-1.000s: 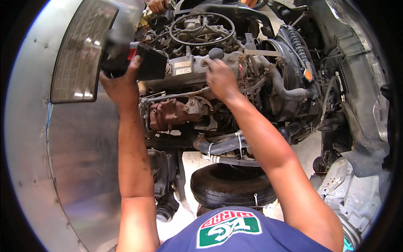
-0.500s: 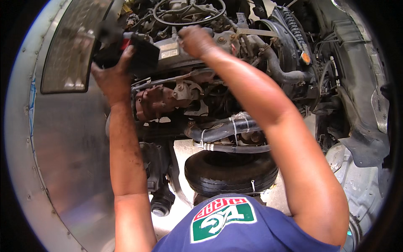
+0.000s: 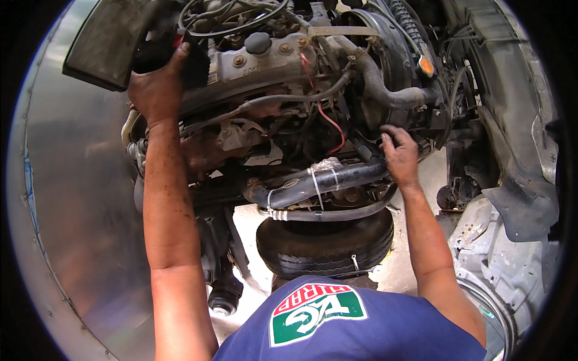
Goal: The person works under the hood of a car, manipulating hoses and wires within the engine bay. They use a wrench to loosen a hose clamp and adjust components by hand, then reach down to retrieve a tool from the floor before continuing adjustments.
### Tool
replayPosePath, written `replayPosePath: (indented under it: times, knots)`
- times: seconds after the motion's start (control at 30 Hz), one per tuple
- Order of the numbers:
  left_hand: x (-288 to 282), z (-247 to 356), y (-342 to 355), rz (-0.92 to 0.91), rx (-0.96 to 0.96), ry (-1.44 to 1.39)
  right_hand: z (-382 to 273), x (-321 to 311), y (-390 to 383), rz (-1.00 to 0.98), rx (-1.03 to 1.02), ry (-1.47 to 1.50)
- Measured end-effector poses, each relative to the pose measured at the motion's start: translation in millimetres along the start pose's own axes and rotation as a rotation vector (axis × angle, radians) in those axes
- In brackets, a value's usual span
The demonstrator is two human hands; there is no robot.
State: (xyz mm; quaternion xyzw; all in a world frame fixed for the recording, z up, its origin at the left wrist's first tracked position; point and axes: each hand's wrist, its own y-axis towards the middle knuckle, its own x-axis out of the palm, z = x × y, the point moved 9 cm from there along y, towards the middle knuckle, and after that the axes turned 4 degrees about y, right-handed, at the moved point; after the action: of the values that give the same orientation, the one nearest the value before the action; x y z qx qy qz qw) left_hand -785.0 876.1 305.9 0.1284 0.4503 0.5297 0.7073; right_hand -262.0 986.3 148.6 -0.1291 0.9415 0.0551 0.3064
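Note:
My left hand is closed around a black object with a red part, raised at the upper left beside the engine. Its kind is hard to make out. A dark flat rectangular panel sits next to it; whether the two are joined I cannot tell. My right hand is at the right end of a thick black hose, thumb and fingers apart, with nothing visible in it. A black round cap sits on the engine's valve cover. A thin red wire hangs down the engine's front.
A corrugated hose and an orange cap are at the upper right. Below the engine lies a tyre. A riveted metal wall bounds the left side, and grey body panels the right.
My right hand has come away from the top of the engine, down and right to the hose end. The left still grips the black object. The view has shifted slightly.

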Motion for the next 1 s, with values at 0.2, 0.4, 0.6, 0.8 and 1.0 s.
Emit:
replayPosePath:
  times: [0.2, 0.4, 0.6, 0.8, 1.0]
  knots:
    - [18.9, 19.5, -3.9, -0.113, 0.026, 0.124, -11.4, 11.5, -9.9, 0.103, -0.301, -0.206]
    - [14.6, 3.4, 2.9, 0.023, -0.080, -0.243, -15.9, 6.2, -11.2, 0.120, -0.249, -0.133]
    - [6.5, -1.2, -7.5, -0.026, -0.141, 0.000, -15.9, 6.5, -12.7, 0.131, -0.240, -0.154]
    - [18.5, 21.8, -27.0, -0.068, 0.027, -0.032, -17.4, 7.2, -14.0, 0.150, -0.261, -0.188]
    - [23.3, 22.8, -30.9, 0.024, 0.019, 0.090, -15.6, 6.3, -14.0, 0.157, -0.245, -0.181]
